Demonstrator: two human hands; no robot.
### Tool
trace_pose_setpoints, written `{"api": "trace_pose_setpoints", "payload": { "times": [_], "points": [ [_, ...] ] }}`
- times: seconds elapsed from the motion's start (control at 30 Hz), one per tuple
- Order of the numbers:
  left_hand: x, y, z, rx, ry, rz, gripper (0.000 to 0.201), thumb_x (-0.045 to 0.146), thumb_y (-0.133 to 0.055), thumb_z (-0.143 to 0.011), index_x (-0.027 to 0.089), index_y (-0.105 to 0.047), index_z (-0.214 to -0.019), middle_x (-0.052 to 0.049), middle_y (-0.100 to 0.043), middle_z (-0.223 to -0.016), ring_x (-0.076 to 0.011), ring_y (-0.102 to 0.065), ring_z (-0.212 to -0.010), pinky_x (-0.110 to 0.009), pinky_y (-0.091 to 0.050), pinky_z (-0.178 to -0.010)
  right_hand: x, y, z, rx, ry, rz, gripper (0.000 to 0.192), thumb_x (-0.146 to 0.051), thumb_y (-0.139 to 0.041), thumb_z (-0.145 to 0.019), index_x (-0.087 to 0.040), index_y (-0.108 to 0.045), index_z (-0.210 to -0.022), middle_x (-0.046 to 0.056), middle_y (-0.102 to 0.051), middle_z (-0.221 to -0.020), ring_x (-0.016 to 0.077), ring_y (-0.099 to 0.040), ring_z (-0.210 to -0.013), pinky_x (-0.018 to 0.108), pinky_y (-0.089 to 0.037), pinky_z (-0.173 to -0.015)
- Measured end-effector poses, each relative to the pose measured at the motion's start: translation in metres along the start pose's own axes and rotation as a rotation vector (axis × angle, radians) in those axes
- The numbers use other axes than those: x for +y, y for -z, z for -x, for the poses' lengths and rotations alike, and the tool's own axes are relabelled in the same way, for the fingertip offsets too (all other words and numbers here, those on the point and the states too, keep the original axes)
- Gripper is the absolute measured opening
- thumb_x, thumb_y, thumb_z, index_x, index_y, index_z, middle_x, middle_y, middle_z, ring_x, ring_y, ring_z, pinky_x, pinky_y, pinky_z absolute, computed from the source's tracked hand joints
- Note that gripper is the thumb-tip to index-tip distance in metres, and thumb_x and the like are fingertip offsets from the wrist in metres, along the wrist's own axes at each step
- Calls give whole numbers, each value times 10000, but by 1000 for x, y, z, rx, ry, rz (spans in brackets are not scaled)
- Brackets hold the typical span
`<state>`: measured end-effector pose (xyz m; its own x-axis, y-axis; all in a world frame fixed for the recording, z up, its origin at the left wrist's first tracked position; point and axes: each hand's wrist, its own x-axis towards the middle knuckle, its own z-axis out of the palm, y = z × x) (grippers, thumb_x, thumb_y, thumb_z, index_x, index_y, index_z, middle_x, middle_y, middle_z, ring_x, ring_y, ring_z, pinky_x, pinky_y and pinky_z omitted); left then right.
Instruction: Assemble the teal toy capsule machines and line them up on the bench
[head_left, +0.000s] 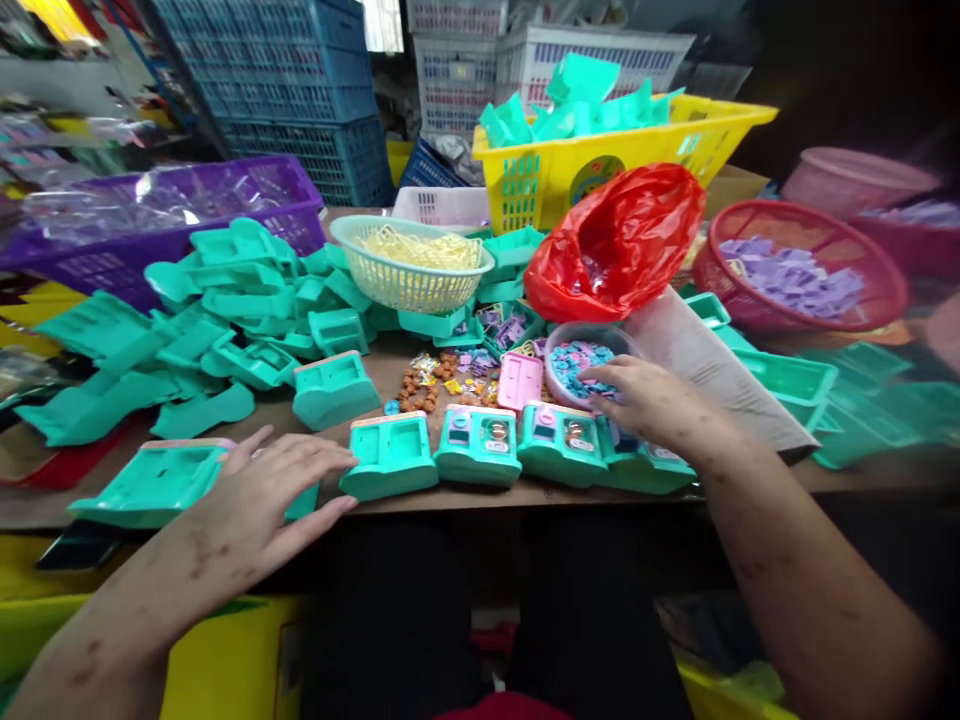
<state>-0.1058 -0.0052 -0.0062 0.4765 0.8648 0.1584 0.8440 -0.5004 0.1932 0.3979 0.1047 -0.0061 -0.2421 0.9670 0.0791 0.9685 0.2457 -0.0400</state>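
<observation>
The teal toy case (pixel 388 455) stood at the front edge of the table (pixel 525 495), first in a row of similar cases, and the fingertips of the left hand (pixel 259 500) touched its left side. This hand lay flat with an open grip, fingers spread, holding nothing. The right hand (pixel 645 400) reached into the small bowl (pixel 581 365) of blue and pink pieces; if its fingers pinched a piece, I could not tell. Behind the row lay a pink tray (pixel 520 381) and small loose parts. Further back stood a cream basket (pixel 409 262), a red bag (pixel 619 240) and a yellow basket (pixel 600 160).
</observation>
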Motion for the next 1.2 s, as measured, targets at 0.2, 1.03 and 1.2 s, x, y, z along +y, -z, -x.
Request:
{"api": "trace_pose_setpoints", "payload": {
  "times": [0.2, 1.03, 1.2],
  "points": [
    [-1, 4, 8, -10, 35, 24, 343, 603, -616, -1055, 391, -752, -1289, -13, -781, -1394, -322, -682, -1346, -640, -223, -1341, 5, -3, -3, 76, -52, -85, 238, -286, -782, -880, -237, -860, -1099, 70, -794, -1009, 260, -751, -892, 383, -581, -830],
    [-2, 5, 12, -11, 81, 43, 354, 610, -586, -1071, 388, -762, -1284, -34, -779, -1412, -328, -685, -1361, -671, -197, -1366, 12, -3, -5, 144, -60, -11, 354, -435, -768, -898, -229, -844, -1176, 115, -768, -997, 286, -727, -821, 421, -572, -752],
    [1, 5, 10, 19, 76, 55, 365, 623, -581, -1067, 381, -757, -1276, -34, -786, -1391, -334, -702, -1322, -690, -232, -1341, -26, 22, -24, 238, 38, -54, 336, -446, -670, -996, -255, -806, -1237, 95, -800, -1063, 291, -744, -900, 430, -582, -836]
  ]
}}
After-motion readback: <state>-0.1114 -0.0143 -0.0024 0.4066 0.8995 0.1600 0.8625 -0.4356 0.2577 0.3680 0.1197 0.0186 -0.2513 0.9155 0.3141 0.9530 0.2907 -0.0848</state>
